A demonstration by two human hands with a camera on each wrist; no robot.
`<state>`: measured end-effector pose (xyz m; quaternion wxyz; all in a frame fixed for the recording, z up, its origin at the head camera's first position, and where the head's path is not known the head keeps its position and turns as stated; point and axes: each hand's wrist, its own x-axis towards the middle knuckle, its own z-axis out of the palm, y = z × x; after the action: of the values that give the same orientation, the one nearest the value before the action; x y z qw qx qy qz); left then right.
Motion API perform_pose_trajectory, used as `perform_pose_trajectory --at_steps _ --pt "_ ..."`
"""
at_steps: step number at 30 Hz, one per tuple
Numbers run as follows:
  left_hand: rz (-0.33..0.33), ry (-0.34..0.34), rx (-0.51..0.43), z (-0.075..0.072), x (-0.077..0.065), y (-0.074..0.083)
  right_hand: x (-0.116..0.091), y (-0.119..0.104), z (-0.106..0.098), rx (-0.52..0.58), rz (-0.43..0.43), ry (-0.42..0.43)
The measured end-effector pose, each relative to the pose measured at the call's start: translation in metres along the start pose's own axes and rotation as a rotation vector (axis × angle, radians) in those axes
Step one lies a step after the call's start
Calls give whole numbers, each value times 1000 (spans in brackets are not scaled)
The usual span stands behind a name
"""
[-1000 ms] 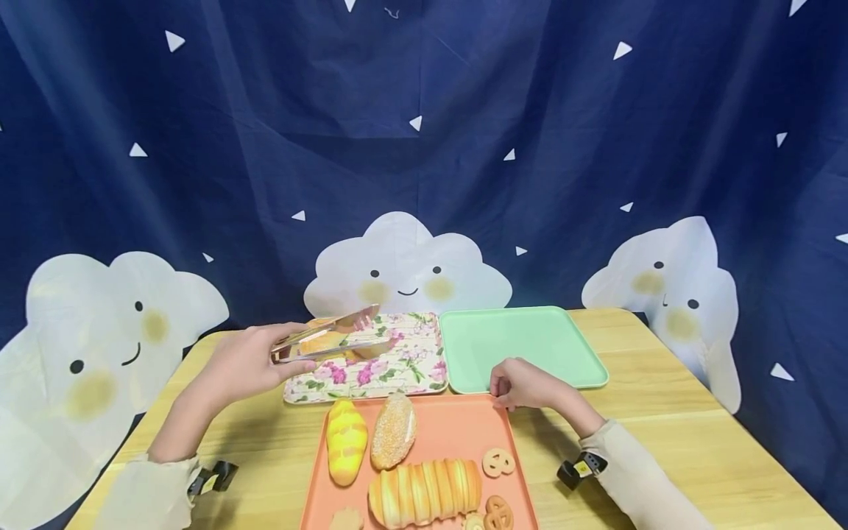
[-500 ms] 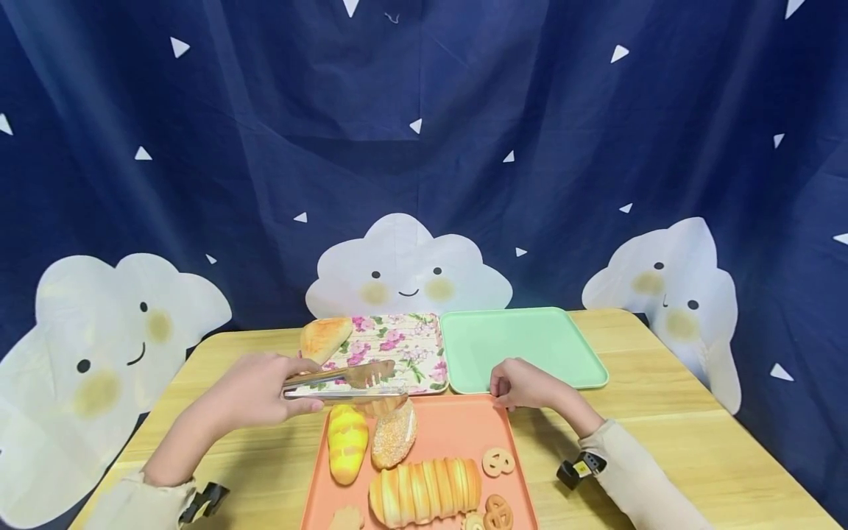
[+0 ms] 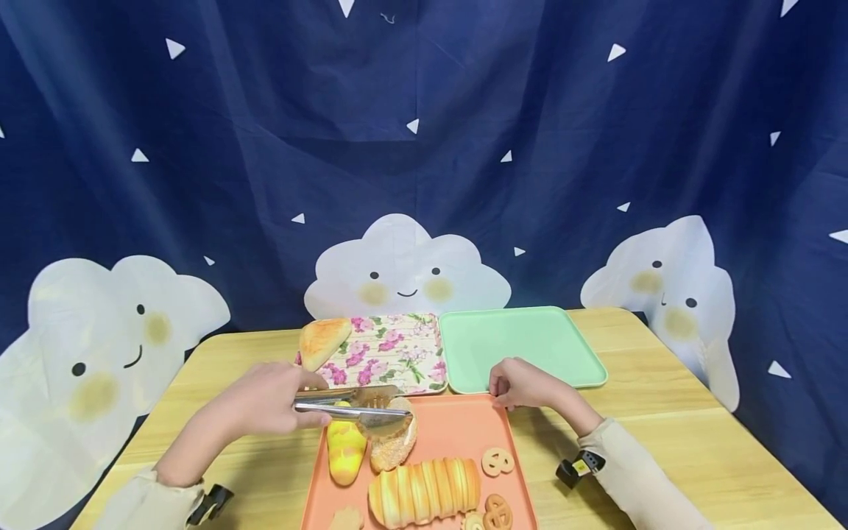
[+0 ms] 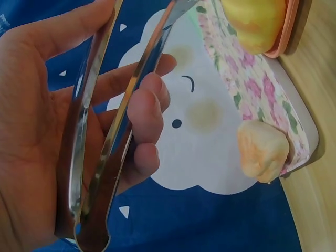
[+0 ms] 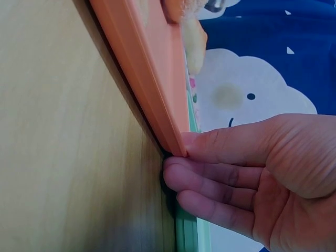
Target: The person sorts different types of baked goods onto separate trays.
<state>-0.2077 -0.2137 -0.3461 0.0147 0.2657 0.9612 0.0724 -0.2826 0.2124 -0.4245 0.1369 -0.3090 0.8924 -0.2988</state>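
Note:
My left hand (image 3: pixel 265 401) grips a pair of metal tongs (image 4: pixel 79 152), thumb on one arm and fingers curled round the other. The tips of the tongs stand apart, overlapping the far part of a sesame-coated bread (image 3: pixel 395 450) in the head view. Left of it lies a yellow bread (image 3: pixel 346 456), its far end partly behind the tongs. Both breads sit on an orange tray (image 3: pixel 464 427). At that tray's far right corner my right hand (image 3: pixel 526 384) pinches the rim between thumb and fingers, as the right wrist view shows close up.
A golden ridged loaf (image 3: pixel 424 492), a pretzel cookie (image 3: pixel 497 462) and other cookies share the orange tray. Behind stand a floral tray (image 3: pixel 411 368) with a triangular bread (image 3: pixel 323 340) at its left, and a green tray (image 3: pixel 517 346). A dark blue curtain (image 3: pixel 424 169) hangs behind the table.
My left hand has drawn the tongs from the floral tray towards me, over the sesame bread. The triangular bread, earlier between the tongs, now lies free on the floral tray. My right hand stays put.

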Motion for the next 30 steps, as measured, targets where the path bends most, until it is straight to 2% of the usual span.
perform_pose_trajectory --at_steps 8,15,23,30 --pt "13 -30 -46 0 2 6 1 -1 -1 -2 -4 0" --pt "126 4 -118 6 5 -3 1 0 -1 6 -8 -3" --pt "160 29 -163 11 7 -6 1 1 -1 11 -8 -6" --pt "192 52 -150 13 9 -5 0 1 -1 17 -1 -10"
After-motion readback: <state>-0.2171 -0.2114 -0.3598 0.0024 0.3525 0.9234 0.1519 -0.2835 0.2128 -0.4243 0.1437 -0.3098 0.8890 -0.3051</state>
